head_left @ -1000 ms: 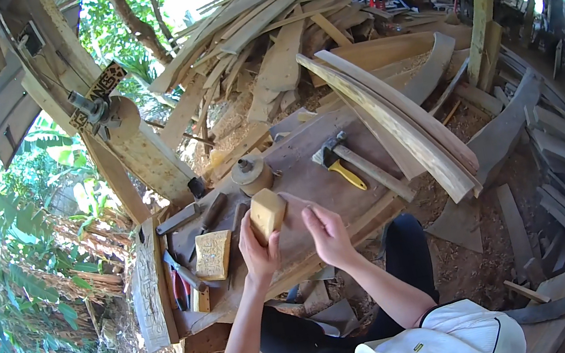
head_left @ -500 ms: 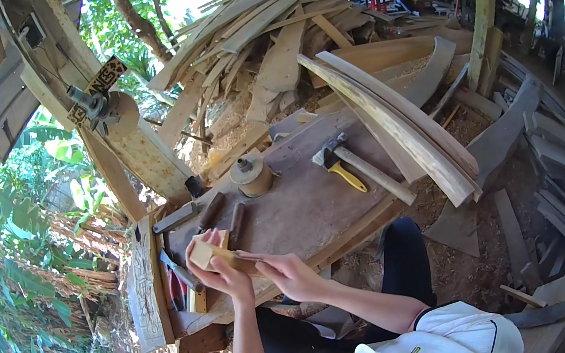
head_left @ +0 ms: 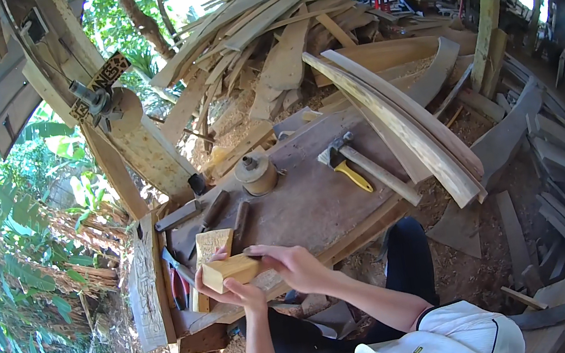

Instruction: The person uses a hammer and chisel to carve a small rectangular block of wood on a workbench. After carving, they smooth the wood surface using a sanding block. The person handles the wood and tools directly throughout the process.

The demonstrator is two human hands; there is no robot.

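My left hand is wrapped round a pale wooden block, held tilted above the near left part of the workbench. My right hand is closed at the block's right end. A small thin dark piece shows at its fingertips, too small to name. Just beyond the held block, a second wooden block with a carved face lies on the bench. Nearby are two tools with dark wooden handles and pliers with red grips.
The brown workbench carries a round wooden piece with a metal top, a yellow-handled brush and a hammer. Long planks lean over its right end. Boards are heaped behind; a post stands left.
Both hands have shifted slightly down and right with the wooden block, which is turned so its long side shows. The carved block behind it is now more visible.
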